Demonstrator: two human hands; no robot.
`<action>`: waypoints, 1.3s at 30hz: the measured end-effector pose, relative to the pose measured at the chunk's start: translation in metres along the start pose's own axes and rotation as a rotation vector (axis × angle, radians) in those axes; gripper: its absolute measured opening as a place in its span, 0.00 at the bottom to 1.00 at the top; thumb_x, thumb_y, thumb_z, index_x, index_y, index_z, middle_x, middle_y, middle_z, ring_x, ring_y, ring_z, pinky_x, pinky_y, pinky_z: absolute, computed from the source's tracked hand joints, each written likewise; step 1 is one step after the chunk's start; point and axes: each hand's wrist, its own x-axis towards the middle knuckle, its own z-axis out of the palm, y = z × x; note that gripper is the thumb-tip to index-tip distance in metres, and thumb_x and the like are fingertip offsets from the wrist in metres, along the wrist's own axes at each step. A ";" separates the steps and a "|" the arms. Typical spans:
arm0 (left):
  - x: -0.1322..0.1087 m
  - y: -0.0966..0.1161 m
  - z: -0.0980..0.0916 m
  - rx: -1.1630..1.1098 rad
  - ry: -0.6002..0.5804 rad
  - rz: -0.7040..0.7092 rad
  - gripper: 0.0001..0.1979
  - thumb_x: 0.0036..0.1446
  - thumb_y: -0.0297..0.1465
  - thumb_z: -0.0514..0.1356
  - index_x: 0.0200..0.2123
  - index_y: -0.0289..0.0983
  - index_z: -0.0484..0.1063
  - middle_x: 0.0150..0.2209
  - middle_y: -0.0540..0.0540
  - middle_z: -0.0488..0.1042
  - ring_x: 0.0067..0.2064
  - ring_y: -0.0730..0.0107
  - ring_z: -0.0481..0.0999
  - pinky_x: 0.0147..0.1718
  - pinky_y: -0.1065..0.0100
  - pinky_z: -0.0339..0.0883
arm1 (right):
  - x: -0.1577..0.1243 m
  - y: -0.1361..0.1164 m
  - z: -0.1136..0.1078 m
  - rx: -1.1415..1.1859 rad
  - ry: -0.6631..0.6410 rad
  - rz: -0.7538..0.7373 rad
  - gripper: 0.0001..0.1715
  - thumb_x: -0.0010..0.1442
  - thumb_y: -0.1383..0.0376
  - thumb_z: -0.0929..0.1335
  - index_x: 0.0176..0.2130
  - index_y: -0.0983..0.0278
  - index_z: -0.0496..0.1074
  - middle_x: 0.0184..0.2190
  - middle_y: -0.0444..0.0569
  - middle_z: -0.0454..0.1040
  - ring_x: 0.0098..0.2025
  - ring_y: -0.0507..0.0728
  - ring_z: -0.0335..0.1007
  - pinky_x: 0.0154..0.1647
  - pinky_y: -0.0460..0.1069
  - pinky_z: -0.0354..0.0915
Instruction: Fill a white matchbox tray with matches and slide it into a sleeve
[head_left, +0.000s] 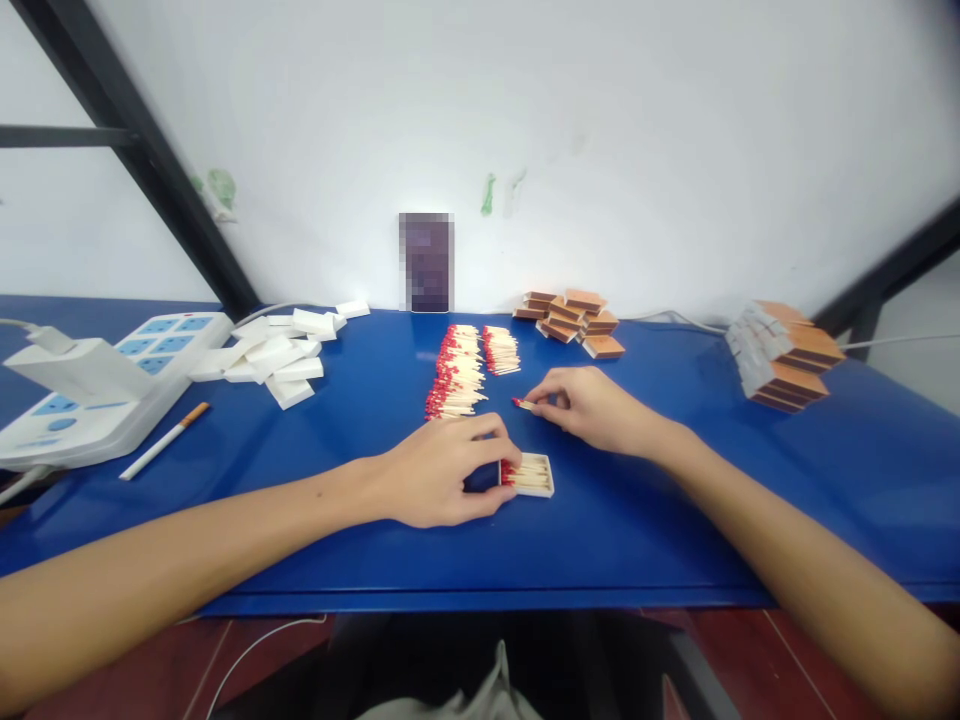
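On the blue flat-topped table [645, 540], a white oblong cardboard tray [536, 492] holding red-tipped wooden matches [531, 470] lies before two red-tipped wooden match piles [459, 372]; white oblong cardboard trays [266, 350] lie left of these, brown oblong cardboard sleeves [568, 309] right

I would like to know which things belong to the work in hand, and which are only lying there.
Belonging to the work:
match in the right hand
open box of matches at the left hand
loose match pile
probably white boxes, brown boxes

Apparently just lying there:
cigarette
power strip, with white charger
dark upright panel, blurred
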 end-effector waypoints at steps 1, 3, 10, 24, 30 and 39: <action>0.000 0.000 0.000 -0.003 -0.002 -0.001 0.11 0.65 0.37 0.59 0.46 0.37 0.74 0.44 0.44 0.73 0.41 0.66 0.75 0.42 0.65 0.71 | 0.000 0.000 0.000 -0.015 0.003 -0.020 0.12 0.65 0.66 0.67 0.41 0.63 0.81 0.37 0.51 0.80 0.35 0.56 0.73 0.35 0.49 0.66; 0.001 0.000 0.000 -0.008 0.000 0.001 0.11 0.65 0.37 0.59 0.46 0.37 0.73 0.44 0.43 0.73 0.41 0.66 0.75 0.42 0.65 0.71 | 0.000 0.001 0.001 -0.043 0.017 -0.071 0.13 0.65 0.68 0.65 0.40 0.63 0.80 0.40 0.52 0.79 0.37 0.56 0.74 0.37 0.49 0.67; 0.000 0.000 0.000 -0.010 -0.003 0.007 0.11 0.65 0.36 0.59 0.46 0.37 0.73 0.45 0.44 0.73 0.42 0.66 0.75 0.42 0.65 0.70 | -0.001 0.007 0.003 -0.154 0.003 -0.190 0.14 0.65 0.71 0.65 0.43 0.63 0.80 0.45 0.51 0.82 0.45 0.60 0.78 0.47 0.53 0.68; 0.000 0.000 0.000 -0.004 -0.001 0.009 0.12 0.65 0.37 0.59 0.47 0.38 0.73 0.45 0.44 0.73 0.41 0.66 0.75 0.42 0.65 0.70 | -0.002 0.005 0.008 -0.221 0.032 -0.152 0.15 0.64 0.70 0.65 0.48 0.61 0.76 0.44 0.49 0.82 0.42 0.59 0.78 0.41 0.49 0.65; 0.002 0.002 -0.002 -0.014 0.007 -0.037 0.10 0.64 0.37 0.59 0.43 0.37 0.70 0.42 0.45 0.73 0.40 0.66 0.74 0.40 0.66 0.69 | -0.002 0.003 0.010 -0.186 0.023 -0.136 0.13 0.61 0.71 0.66 0.46 0.61 0.71 0.37 0.46 0.79 0.34 0.55 0.73 0.34 0.47 0.59; 0.003 0.004 -0.004 -0.042 0.002 -0.053 0.08 0.63 0.37 0.59 0.38 0.38 0.65 0.39 0.47 0.72 0.38 0.67 0.72 0.38 0.67 0.66 | -0.003 0.010 0.001 -0.173 -0.037 -0.062 0.11 0.59 0.72 0.66 0.43 0.62 0.67 0.36 0.47 0.75 0.35 0.55 0.69 0.34 0.47 0.57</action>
